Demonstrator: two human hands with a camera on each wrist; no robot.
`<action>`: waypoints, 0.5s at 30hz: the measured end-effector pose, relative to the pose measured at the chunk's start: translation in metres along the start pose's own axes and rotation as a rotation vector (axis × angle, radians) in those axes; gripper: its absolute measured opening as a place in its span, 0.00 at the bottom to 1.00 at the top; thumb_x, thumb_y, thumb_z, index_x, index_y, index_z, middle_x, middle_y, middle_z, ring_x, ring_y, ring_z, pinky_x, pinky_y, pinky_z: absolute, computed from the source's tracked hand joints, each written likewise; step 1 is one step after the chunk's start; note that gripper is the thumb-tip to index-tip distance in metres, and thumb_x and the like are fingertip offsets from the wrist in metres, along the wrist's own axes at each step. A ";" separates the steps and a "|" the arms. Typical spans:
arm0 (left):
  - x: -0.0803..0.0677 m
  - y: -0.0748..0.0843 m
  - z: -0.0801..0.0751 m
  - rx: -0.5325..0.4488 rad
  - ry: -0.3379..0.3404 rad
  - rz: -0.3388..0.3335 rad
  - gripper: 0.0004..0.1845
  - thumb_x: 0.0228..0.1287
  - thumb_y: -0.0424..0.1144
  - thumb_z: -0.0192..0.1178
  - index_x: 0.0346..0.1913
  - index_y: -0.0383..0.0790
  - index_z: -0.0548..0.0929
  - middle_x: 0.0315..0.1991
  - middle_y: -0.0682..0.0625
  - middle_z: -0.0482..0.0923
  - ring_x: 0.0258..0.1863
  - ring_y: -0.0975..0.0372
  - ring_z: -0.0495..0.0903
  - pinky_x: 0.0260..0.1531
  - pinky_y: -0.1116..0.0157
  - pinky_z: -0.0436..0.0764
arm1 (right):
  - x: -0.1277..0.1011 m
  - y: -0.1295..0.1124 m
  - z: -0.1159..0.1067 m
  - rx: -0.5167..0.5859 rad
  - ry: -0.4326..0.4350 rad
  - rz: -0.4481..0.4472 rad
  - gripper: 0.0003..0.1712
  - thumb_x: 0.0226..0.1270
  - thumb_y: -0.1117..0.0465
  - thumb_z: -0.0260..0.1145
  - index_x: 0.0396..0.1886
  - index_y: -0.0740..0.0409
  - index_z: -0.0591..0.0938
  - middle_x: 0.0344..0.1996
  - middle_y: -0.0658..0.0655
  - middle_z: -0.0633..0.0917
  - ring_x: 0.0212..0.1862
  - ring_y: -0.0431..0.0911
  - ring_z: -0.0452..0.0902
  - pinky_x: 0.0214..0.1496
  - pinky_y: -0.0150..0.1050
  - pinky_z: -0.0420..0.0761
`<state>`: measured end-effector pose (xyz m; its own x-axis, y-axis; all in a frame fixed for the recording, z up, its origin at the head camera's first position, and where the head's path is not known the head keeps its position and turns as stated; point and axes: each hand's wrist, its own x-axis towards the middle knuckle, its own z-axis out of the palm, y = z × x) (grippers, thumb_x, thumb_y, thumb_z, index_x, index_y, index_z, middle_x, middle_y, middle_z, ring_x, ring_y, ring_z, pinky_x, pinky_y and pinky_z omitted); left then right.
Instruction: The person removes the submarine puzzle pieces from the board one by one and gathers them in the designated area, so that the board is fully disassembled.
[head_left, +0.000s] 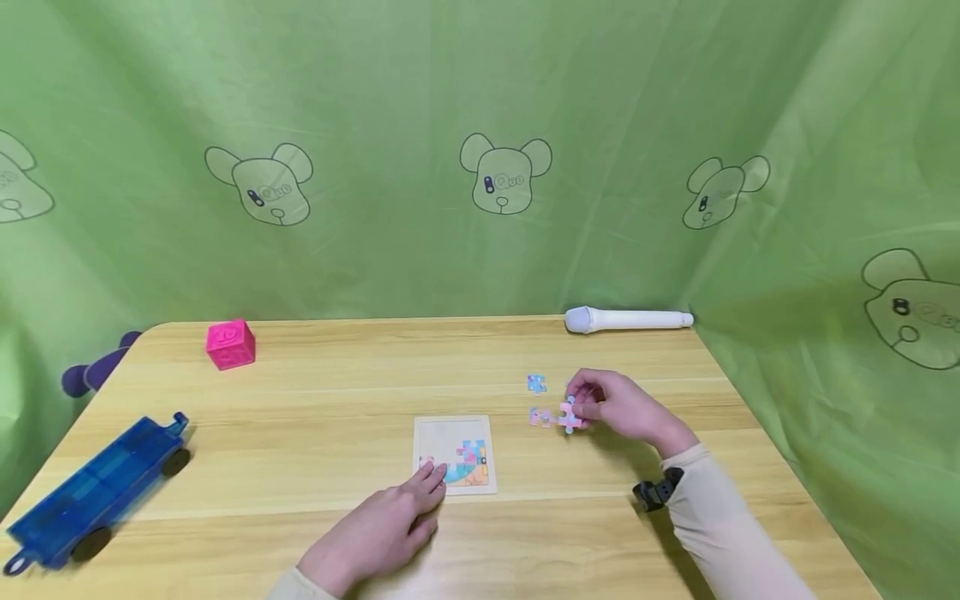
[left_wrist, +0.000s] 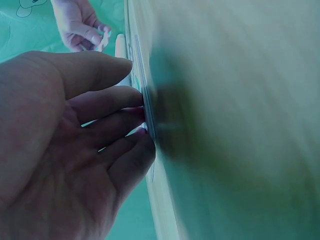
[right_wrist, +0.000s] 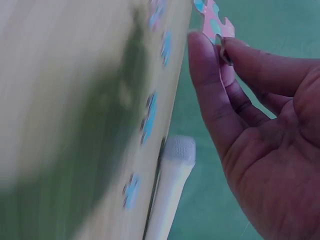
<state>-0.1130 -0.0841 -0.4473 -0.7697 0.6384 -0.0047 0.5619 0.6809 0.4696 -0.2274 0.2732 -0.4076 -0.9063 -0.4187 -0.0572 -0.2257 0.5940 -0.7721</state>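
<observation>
Few of the pieces are sitting in the puzzle tray (head_left: 453,427) so far; a small cluster is filling its lower right corner, and most of the tray's bed is showing bare, so by my reading you are early in the job; your right hand (head_left: 619,408) is pinching a pink puzzle piece (head_left: 572,418) between thumb and fingertips, just off the wooden table (head_left: 337,408), to the right of the tray; your left hand (head_left: 386,523) is lying with straight fingers (left_wrist: 125,97) pressing the tray's near left edge, steadying it and gripping nothing; two loose pieces (head_left: 536,383) are waiting beside your right hand, one farther back, one (head_left: 542,417) nearly touching the held piece; well apart from the work, a white microphone-like tube (head_left: 628,320) is lying along the far edge, a pink cube (head_left: 230,344) is standing at the far left, and a blue toy wagon (head_left: 96,485) is resting at the near left; nothing is blocking the path between your right hand and the tray.
</observation>
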 end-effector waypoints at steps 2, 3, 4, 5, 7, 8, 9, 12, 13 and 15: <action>0.000 0.000 0.000 0.002 0.001 0.000 0.24 0.73 0.39 0.55 0.67 0.30 0.72 0.72 0.43 0.62 0.72 0.52 0.58 0.65 0.50 0.67 | -0.001 0.007 -0.004 -0.014 0.002 0.023 0.07 0.63 0.76 0.63 0.40 0.67 0.79 0.30 0.58 0.79 0.34 0.50 0.76 0.35 0.37 0.80; 0.000 0.000 0.000 0.004 0.002 0.002 0.24 0.73 0.39 0.55 0.67 0.30 0.72 0.72 0.42 0.62 0.72 0.52 0.58 0.65 0.50 0.67 | -0.002 0.010 -0.006 -0.016 -0.002 0.037 0.07 0.64 0.76 0.62 0.40 0.67 0.79 0.30 0.58 0.79 0.34 0.50 0.76 0.35 0.37 0.81; -0.001 0.000 0.000 0.006 0.004 0.004 0.24 0.73 0.39 0.55 0.67 0.30 0.72 0.72 0.42 0.62 0.72 0.52 0.58 0.65 0.50 0.67 | -0.002 0.013 -0.007 -0.017 -0.006 0.051 0.07 0.64 0.77 0.62 0.40 0.68 0.79 0.30 0.59 0.78 0.34 0.50 0.75 0.34 0.37 0.81; -0.001 0.000 0.000 0.009 0.007 0.006 0.24 0.73 0.39 0.55 0.67 0.30 0.72 0.72 0.42 0.62 0.72 0.51 0.58 0.65 0.50 0.67 | -0.002 0.016 -0.008 -0.018 -0.012 0.061 0.07 0.64 0.77 0.61 0.41 0.68 0.79 0.31 0.59 0.78 0.35 0.50 0.75 0.34 0.37 0.81; -0.001 0.000 0.001 0.012 0.012 0.012 0.24 0.72 0.38 0.55 0.67 0.30 0.72 0.71 0.42 0.62 0.72 0.51 0.59 0.65 0.50 0.67 | -0.002 0.021 -0.009 -0.013 -0.026 0.082 0.08 0.63 0.77 0.60 0.41 0.68 0.79 0.31 0.60 0.78 0.35 0.50 0.75 0.35 0.38 0.82; -0.001 -0.001 0.001 0.013 0.014 0.015 0.24 0.72 0.38 0.55 0.66 0.29 0.72 0.71 0.41 0.63 0.72 0.51 0.59 0.65 0.50 0.67 | -0.001 0.023 -0.009 -0.008 -0.032 0.094 0.08 0.63 0.78 0.59 0.41 0.69 0.78 0.31 0.61 0.77 0.35 0.50 0.75 0.35 0.38 0.82; -0.001 -0.001 0.001 0.013 0.015 0.017 0.24 0.72 0.38 0.55 0.66 0.29 0.72 0.71 0.41 0.63 0.72 0.51 0.59 0.65 0.50 0.66 | -0.001 0.026 -0.009 0.001 -0.041 0.101 0.08 0.63 0.78 0.59 0.40 0.69 0.78 0.31 0.62 0.77 0.35 0.50 0.75 0.34 0.39 0.83; -0.001 -0.001 0.001 0.010 0.018 0.019 0.24 0.72 0.38 0.55 0.66 0.29 0.72 0.71 0.41 0.63 0.71 0.51 0.59 0.66 0.51 0.66 | 0.001 0.032 -0.008 0.010 -0.056 0.123 0.09 0.61 0.79 0.58 0.41 0.70 0.78 0.31 0.64 0.77 0.34 0.50 0.75 0.34 0.41 0.84; -0.001 0.000 0.002 0.008 0.018 0.019 0.24 0.72 0.38 0.55 0.66 0.29 0.72 0.71 0.41 0.63 0.72 0.51 0.59 0.66 0.51 0.66 | 0.002 0.034 -0.008 0.005 -0.061 0.125 0.09 0.61 0.79 0.58 0.41 0.70 0.77 0.31 0.64 0.77 0.33 0.50 0.75 0.33 0.41 0.83; -0.001 0.000 0.002 0.004 0.016 0.017 0.24 0.72 0.38 0.55 0.66 0.29 0.72 0.71 0.41 0.63 0.72 0.51 0.59 0.66 0.51 0.65 | 0.003 0.037 -0.007 -0.004 -0.068 0.129 0.09 0.61 0.79 0.59 0.41 0.71 0.77 0.31 0.64 0.78 0.33 0.49 0.75 0.32 0.41 0.83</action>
<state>-0.1118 -0.0842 -0.4490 -0.7646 0.6442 0.0179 0.5764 0.6713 0.4660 -0.2410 0.2994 -0.4318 -0.9015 -0.3846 -0.1986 -0.1107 0.6485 -0.7531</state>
